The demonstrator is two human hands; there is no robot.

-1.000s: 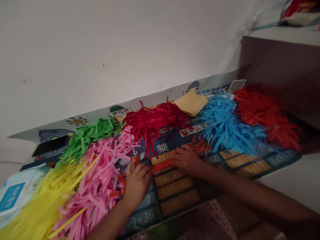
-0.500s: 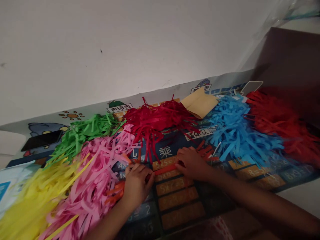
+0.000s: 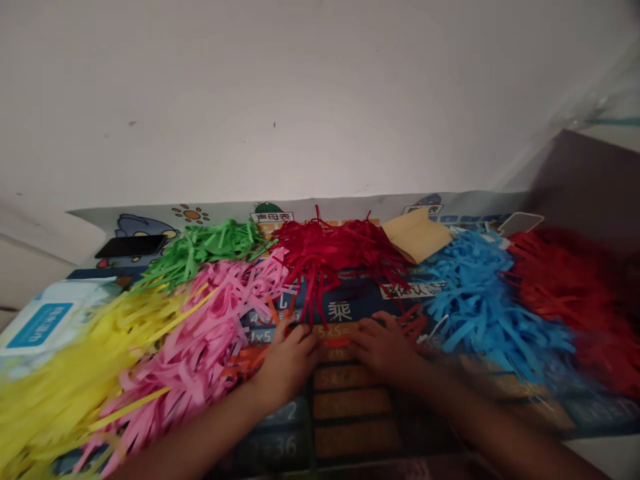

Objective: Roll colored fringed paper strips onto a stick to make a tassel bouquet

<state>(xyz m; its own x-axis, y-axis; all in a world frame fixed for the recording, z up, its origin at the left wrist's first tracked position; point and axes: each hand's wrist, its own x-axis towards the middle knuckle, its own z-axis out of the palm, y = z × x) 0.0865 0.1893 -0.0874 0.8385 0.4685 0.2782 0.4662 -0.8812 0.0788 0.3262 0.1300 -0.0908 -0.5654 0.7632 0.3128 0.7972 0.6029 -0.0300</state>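
Near the middle of the table, a bundle of orange paper strips (image 3: 336,343) stretches between my two hands. My left hand (image 3: 293,357) has its fingers curled over the left part of the bundle, with loose orange ends fanning out beside it. On the other side, my right hand (image 3: 383,347) is closed over the right part, and more orange ends stick out past its fingers. My palms hide much of the bundle. Just beyond my hands lies a heap of dark red strips (image 3: 335,247). To the left of my left hand are pink strips (image 3: 200,333).
Yellow strips (image 3: 85,373), green strips (image 3: 215,243), blue strips (image 3: 490,300) and bright red strips (image 3: 565,300) surround the printed mat (image 3: 353,403). A phone (image 3: 131,246), a wipes pack (image 3: 43,323) and a tan paper piece (image 3: 417,235) lie further out. A wall (image 3: 320,100) rises behind.
The camera view has turned and levelled, so the scene sits lower and straighter. My hands have come slightly closer together over the orange strips.
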